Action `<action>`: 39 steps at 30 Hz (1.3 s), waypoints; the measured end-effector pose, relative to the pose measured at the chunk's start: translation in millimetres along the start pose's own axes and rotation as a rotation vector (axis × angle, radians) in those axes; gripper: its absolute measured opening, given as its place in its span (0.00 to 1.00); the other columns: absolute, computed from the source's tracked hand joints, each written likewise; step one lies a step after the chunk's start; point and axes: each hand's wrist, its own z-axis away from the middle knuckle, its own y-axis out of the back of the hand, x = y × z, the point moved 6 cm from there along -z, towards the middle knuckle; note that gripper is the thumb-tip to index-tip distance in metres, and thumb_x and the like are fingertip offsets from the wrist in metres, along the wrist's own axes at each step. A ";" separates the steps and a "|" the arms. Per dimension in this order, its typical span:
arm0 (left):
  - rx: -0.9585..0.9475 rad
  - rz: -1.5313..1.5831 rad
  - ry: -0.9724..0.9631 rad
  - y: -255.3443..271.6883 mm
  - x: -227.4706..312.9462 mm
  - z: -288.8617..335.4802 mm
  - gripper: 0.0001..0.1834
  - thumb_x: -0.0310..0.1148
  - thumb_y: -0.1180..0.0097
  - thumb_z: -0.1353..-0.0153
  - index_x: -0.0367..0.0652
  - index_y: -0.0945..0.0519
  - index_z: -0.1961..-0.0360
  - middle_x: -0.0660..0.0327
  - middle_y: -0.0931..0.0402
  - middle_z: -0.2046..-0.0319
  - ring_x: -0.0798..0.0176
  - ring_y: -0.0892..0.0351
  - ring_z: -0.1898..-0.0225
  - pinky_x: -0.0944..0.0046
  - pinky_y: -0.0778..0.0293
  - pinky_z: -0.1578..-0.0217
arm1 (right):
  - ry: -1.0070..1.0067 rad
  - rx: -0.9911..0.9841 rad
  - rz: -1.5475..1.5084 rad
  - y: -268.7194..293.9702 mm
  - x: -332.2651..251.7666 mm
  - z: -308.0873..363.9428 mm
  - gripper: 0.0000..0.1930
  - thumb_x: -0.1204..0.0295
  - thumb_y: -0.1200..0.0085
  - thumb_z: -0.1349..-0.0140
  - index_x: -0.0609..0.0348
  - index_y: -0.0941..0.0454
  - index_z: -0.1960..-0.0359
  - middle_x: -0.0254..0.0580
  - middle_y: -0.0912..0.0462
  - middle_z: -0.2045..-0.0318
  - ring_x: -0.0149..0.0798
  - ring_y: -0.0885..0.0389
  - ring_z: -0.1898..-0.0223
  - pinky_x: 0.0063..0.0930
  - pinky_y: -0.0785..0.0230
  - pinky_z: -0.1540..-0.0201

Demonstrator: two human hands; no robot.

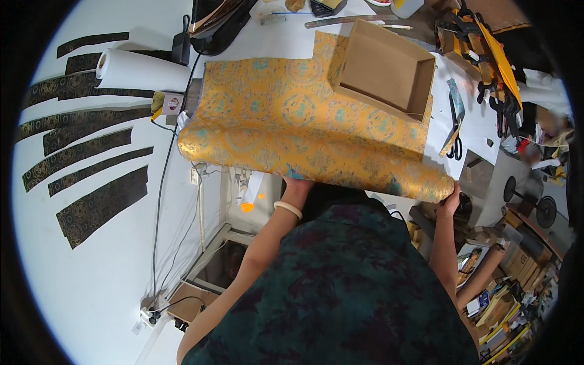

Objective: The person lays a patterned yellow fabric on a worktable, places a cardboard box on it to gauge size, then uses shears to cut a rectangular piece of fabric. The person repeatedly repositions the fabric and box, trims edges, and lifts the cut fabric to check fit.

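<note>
A roll of golden-yellow patterned brocade fabric lies along the table's near edge, its loose part spread flat behind it. My right hand is closed around the roll's right end. Against the roll's near underside, left of its middle, is my left hand; its fingers are hidden by the fabric. A shallow, open brown cardboard box rests on the flat fabric at the far right. Scissors with dark handles lie to the right of the fabric, beside a narrow patterned strip.
Dark patterned fabric strips and a white roll are at the left, with a black cable running nearby. A metal ruler lies at the back. Clamps crowd the far right, and stacked goods stand at lower right.
</note>
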 end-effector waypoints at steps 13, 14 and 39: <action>0.031 -0.167 -0.077 -19.5 -9.7 -33.1 0.48 0.75 0.64 0.36 0.51 0.36 0.26 0.56 0.39 0.27 0.44 0.42 0.27 0.36 0.45 0.29 | 1.073 -0.327 1.108 -135.5 -60.3 107.8 0.35 0.58 0.31 0.43 0.59 0.28 0.35 0.55 0.29 0.37 0.54 0.34 0.33 0.50 0.41 0.31; 0.020 -0.158 -0.066 -18.7 -11.3 -35.6 0.48 0.75 0.64 0.36 0.51 0.36 0.26 0.56 0.39 0.27 0.44 0.42 0.27 0.36 0.46 0.29 | 1.019 -0.616 1.130 -168.7 -50.7 139.3 0.39 0.58 0.29 0.45 0.56 0.30 0.33 0.55 0.30 0.36 0.55 0.34 0.33 0.52 0.43 0.29; 0.113 -0.670 -0.349 -89.0 26.3 -7.6 0.37 0.59 0.42 0.35 0.52 0.32 0.31 0.61 0.31 0.33 0.50 0.34 0.33 0.38 0.39 0.35 | 1.462 -0.877 1.481 -269.6 -9.7 168.2 0.34 0.70 0.35 0.47 0.53 0.29 0.36 0.49 0.23 0.40 0.53 0.25 0.40 0.50 0.37 0.35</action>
